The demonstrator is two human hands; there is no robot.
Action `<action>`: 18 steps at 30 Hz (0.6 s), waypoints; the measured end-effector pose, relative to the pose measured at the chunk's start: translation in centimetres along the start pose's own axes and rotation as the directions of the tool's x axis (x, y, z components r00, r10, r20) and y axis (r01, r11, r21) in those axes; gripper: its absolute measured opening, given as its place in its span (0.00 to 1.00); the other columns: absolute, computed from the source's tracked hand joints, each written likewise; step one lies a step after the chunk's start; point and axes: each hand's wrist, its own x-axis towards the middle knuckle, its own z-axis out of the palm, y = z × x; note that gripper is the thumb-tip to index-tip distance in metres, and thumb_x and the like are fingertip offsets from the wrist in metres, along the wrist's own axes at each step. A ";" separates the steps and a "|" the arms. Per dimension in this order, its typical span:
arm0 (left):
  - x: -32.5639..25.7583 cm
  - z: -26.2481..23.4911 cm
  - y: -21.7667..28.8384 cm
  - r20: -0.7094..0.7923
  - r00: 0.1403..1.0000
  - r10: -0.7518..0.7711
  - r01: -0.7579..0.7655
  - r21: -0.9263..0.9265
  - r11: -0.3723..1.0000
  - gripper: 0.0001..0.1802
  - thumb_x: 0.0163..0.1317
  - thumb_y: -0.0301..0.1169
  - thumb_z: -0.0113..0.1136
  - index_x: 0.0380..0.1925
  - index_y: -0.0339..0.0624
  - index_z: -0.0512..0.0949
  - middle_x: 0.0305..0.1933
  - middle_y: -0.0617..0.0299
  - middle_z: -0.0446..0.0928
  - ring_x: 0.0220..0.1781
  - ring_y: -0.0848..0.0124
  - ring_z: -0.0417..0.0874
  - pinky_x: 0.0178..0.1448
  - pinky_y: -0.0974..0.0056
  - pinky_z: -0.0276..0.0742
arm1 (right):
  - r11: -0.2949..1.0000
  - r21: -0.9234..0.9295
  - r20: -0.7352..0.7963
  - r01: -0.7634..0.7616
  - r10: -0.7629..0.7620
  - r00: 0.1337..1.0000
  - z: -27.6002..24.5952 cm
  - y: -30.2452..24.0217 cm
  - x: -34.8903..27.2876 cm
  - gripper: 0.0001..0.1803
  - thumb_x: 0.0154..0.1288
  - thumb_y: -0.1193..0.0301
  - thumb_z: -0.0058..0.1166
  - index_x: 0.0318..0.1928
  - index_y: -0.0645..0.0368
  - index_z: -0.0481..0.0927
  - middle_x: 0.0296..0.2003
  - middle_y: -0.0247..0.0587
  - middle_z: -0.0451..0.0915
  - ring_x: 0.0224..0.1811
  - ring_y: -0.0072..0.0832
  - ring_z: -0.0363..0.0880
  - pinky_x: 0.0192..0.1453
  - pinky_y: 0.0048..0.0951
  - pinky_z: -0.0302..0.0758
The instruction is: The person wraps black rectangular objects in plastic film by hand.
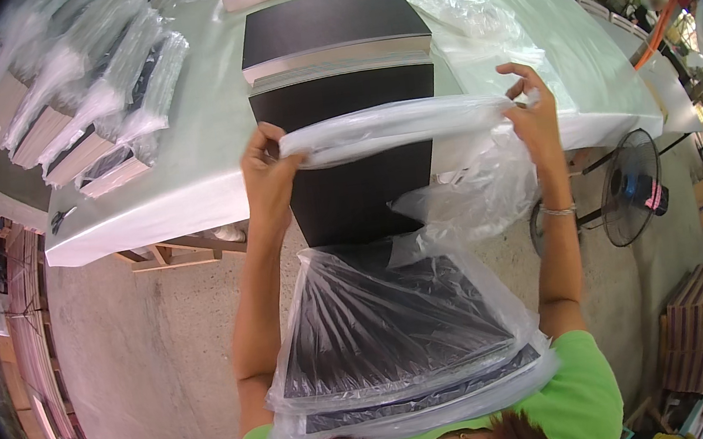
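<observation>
Plastic film (397, 129), clear and crinkled: a gathered band, stretched crosswise above a smooth, matte black panel (363, 193) at the table's near edge. Left hand (269, 175): closed, thumb and fingers pinching the band's left end. Right hand (539, 116): gripping the right end, index finger raised and bent; loose film hangs beneath. Near, against the person: dark flat sheets (391, 329) in pleated, translucent plastic. Far: black-topped rectangular block (332, 24), edges pale and layered. Far left: slanting row of wrapped blocks (80, 156), pale-sided, plastic ruffled. Support: table (204, 163), covering pale, glossy, smooth.
</observation>
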 end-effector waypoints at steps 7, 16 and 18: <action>2.0 -1.4 1.3 -0.008 0.853 0.522 -0.266 0.853 0.449 0.33 0.40 0.10 0.48 0.50 0.46 0.74 0.43 0.54 0.68 0.44 0.60 0.70 0.50 0.61 0.67 | 0.892 -0.319 -0.087 0.320 -0.364 0.927 6.9 -0.8 1.1 0.33 0.39 0.91 0.43 0.48 0.50 0.76 0.29 0.44 0.70 0.30 0.38 0.70 0.36 0.33 0.68; -1.4 -2.1 3.7 -0.006 0.841 0.541 -0.340 0.772 0.537 0.33 0.40 0.07 0.44 0.47 0.46 0.78 0.42 0.56 0.73 0.46 0.63 0.74 0.51 0.65 0.70 | 0.931 -0.121 0.021 0.346 -0.346 0.938 6.2 -0.8 0.1 0.29 0.41 0.89 0.45 0.45 0.54 0.81 0.31 0.43 0.74 0.32 0.34 0.72 0.38 0.30 0.69; -2.3 -2.9 4.4 -0.036 0.865 0.501 -0.345 0.683 0.644 0.31 0.40 0.07 0.44 0.45 0.43 0.80 0.39 0.58 0.75 0.44 0.65 0.75 0.51 0.68 0.69 | 0.966 0.006 0.090 0.257 -0.256 0.962 4.8 -2.3 -0.6 0.25 0.42 0.87 0.45 0.43 0.57 0.82 0.30 0.40 0.75 0.27 0.28 0.72 0.31 0.25 0.69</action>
